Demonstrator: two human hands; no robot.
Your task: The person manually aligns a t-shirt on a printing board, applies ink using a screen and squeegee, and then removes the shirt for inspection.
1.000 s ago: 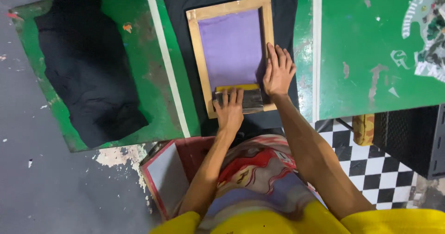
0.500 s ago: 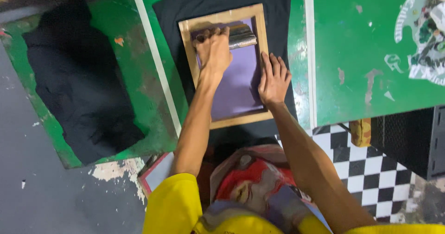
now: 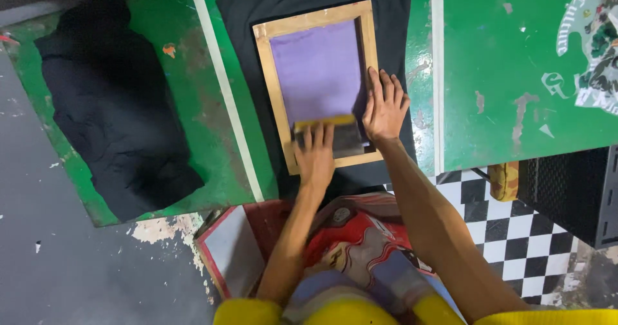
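From my seat, the left hand (image 3: 315,154) is clamped over a wide squeegee with a yellow top edge and dark blade (image 3: 328,135), fingers draped across its back so the pressure spreads along the whole blade. The squeegee sits at the 6 o'clock end of the purple mesh inside a pale wooden-framed printing screen (image 3: 264,74). The right hand (image 3: 384,106) lies flat, fingers together and grasping nothing, on the frame's 3 o'clock rail; I judge it pins the screen so it cannot slide. The screen rests on a black T-shirt spread flat (image 3: 238,16) over a worn green board (image 3: 421,74), which gives the mesh a firm, even backing. At 9 o'clock, well apart, a rumpled black garment (image 3: 116,125) lies on another green board. At 3 o'clock a green panel with a whitish printed design (image 3: 592,48) stands beside the work.
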